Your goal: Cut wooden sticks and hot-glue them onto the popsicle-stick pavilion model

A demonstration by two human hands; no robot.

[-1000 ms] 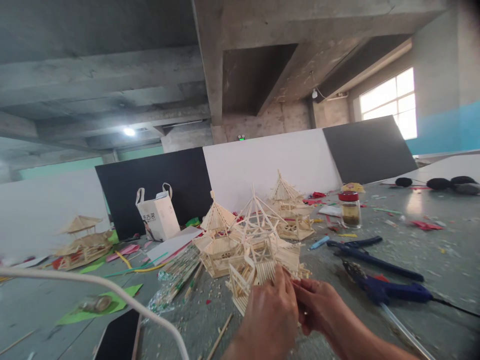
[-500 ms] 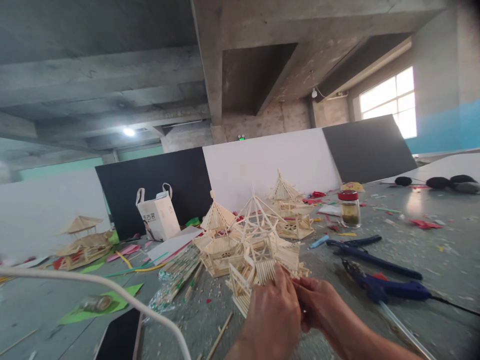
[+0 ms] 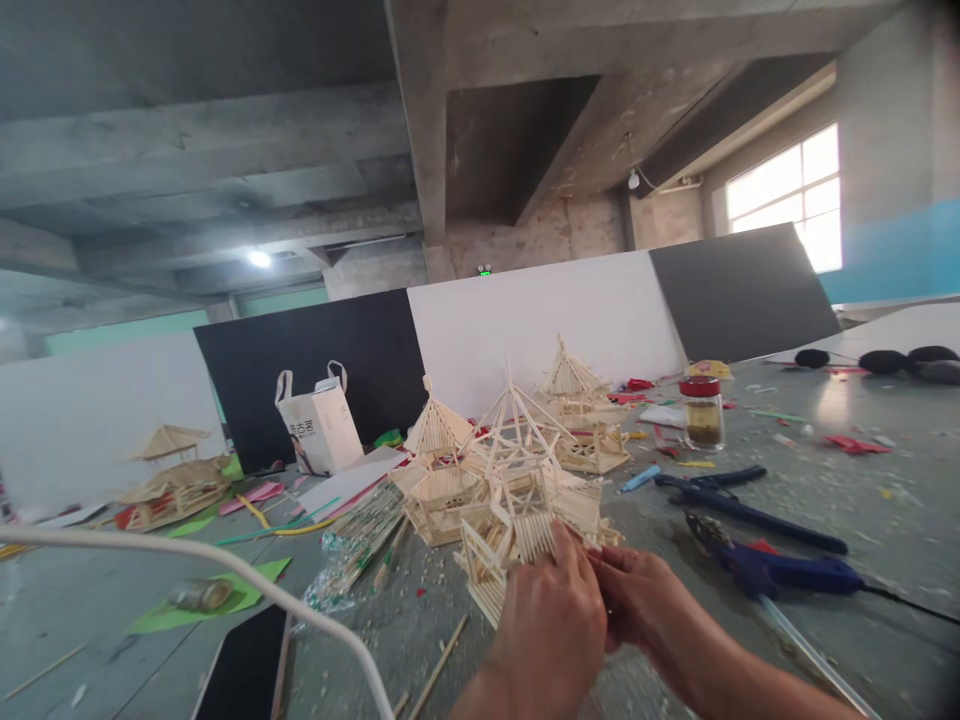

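Your left hand and right hand meet, fingers closed on the near edge of the stick pavilion. It stands upright on the counter, just ahead of both hands, left slightly nearer, roof pointing up.

Your left hand and right hand meet at the near edge of the stick pavilion on the littered tabletop; a blue glue gun lies just right.
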